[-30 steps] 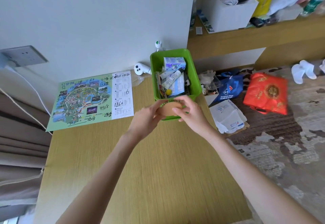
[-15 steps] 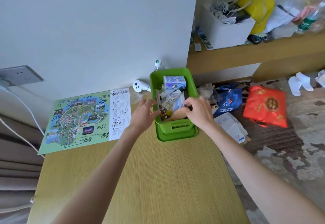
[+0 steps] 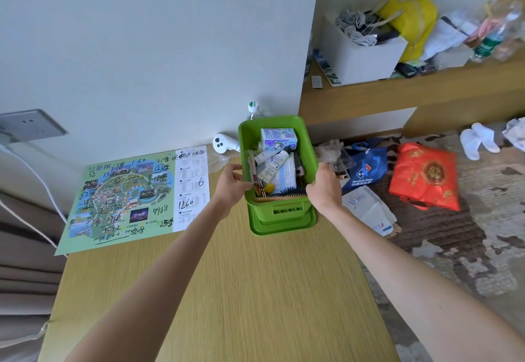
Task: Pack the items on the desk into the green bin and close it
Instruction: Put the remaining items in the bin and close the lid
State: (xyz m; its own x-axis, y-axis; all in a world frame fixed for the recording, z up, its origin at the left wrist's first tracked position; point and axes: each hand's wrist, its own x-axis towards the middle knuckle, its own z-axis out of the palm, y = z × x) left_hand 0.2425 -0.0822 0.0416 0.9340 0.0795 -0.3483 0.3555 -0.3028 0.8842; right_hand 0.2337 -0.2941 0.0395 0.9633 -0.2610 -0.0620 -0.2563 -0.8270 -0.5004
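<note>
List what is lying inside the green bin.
In the green bin: a blue carton, white tubes, a printed leaflet, a yellow ball and a hairbrush. Whatever lies beneath them is covered.

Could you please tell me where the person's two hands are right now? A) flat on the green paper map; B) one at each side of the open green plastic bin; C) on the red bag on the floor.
B: the left hand is at the left rim of the open green plastic bin and the right hand at its right rim.
</note>
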